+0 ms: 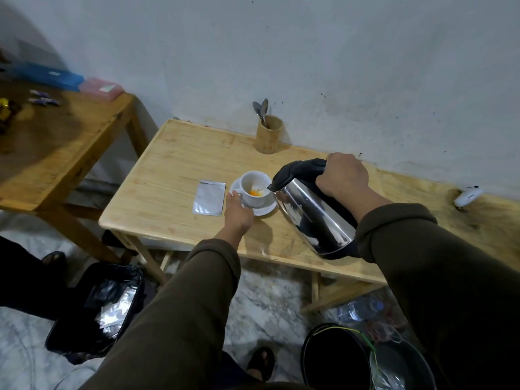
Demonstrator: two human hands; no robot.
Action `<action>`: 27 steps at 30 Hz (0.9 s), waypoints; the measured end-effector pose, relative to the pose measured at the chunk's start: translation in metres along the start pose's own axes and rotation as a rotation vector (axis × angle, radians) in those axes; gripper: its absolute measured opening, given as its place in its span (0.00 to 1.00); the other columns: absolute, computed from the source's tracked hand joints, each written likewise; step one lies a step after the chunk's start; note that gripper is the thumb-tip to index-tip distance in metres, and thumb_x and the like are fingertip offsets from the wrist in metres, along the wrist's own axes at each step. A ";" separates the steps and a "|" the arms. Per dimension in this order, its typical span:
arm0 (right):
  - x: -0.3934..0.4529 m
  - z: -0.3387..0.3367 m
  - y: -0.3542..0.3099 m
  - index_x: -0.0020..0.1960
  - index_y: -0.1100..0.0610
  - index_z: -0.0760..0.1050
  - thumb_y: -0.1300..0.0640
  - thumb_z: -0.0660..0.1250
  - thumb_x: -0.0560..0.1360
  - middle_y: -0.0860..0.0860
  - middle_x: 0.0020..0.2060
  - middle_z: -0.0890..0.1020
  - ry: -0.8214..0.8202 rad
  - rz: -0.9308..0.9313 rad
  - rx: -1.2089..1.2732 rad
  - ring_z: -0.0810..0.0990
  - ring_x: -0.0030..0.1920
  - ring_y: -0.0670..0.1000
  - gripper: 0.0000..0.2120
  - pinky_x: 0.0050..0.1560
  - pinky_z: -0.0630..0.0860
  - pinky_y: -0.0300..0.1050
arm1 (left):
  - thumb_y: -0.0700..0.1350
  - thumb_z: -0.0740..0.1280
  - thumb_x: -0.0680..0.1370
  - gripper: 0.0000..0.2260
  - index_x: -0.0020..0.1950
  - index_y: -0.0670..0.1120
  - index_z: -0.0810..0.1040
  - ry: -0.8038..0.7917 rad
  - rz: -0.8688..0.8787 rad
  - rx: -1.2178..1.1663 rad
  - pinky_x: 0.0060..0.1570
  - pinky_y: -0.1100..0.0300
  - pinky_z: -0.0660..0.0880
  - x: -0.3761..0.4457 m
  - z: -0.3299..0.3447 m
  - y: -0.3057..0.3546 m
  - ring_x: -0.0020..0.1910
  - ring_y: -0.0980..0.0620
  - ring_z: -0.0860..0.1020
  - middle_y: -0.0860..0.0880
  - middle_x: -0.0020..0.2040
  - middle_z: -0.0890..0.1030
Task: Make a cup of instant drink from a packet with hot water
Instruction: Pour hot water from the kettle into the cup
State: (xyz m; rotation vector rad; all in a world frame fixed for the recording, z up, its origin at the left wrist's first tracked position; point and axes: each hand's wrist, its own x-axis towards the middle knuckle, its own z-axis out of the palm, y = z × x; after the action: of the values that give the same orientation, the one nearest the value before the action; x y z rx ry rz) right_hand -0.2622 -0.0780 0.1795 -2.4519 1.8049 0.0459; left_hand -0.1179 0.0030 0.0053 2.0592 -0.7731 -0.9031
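A white cup (257,183) stands on a white saucer (267,210) on the wooden table (180,164). Orange powder lies wet in the cup's bottom. My left hand (237,213) rests on the saucer's near left rim, fingers touching the cup's side. My right hand (343,175) grips the black handle of a steel kettle (312,212), tilted with its spout just over the cup's right rim. A thin stream runs into the cup. A silver packet (209,197) lies flat to the left of the saucer.
A bamboo holder (268,135) with spoons stands at the wall. A white gadget (468,196) lies far right. Another wooden table (56,142) is on the left. On the floor are a black bin bag (104,308), a black bucket (337,358) and a plastic bottle (360,308).
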 end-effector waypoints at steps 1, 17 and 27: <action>0.000 0.000 -0.001 0.53 0.62 0.73 0.62 0.62 0.74 0.55 0.42 0.73 0.003 -0.006 -0.008 0.72 0.41 0.56 0.09 0.39 0.69 0.45 | 0.38 0.54 0.81 0.26 0.78 0.41 0.49 0.001 0.001 0.002 0.75 0.54 0.57 0.000 0.000 0.000 0.77 0.44 0.57 0.44 0.79 0.50; 0.003 -0.007 0.001 0.54 0.62 0.74 0.62 0.63 0.75 0.55 0.41 0.73 0.010 -0.001 -0.036 0.71 0.41 0.56 0.09 0.40 0.69 0.45 | 0.39 0.55 0.80 0.27 0.78 0.41 0.50 -0.008 -0.008 0.046 0.75 0.51 0.57 0.001 -0.001 0.002 0.77 0.43 0.57 0.43 0.79 0.52; 0.004 -0.009 0.002 0.56 0.62 0.75 0.62 0.63 0.75 0.57 0.49 0.79 0.008 0.008 -0.035 0.76 0.45 0.57 0.10 0.40 0.69 0.45 | 0.39 0.56 0.80 0.28 0.78 0.41 0.50 -0.009 -0.024 0.020 0.75 0.49 0.59 -0.001 0.000 0.004 0.77 0.43 0.58 0.43 0.79 0.52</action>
State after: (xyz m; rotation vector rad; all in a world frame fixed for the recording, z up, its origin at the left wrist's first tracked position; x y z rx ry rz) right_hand -0.2629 -0.0829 0.1886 -2.4721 1.8325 0.0695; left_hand -0.1197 0.0017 0.0084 2.0874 -0.7673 -0.9216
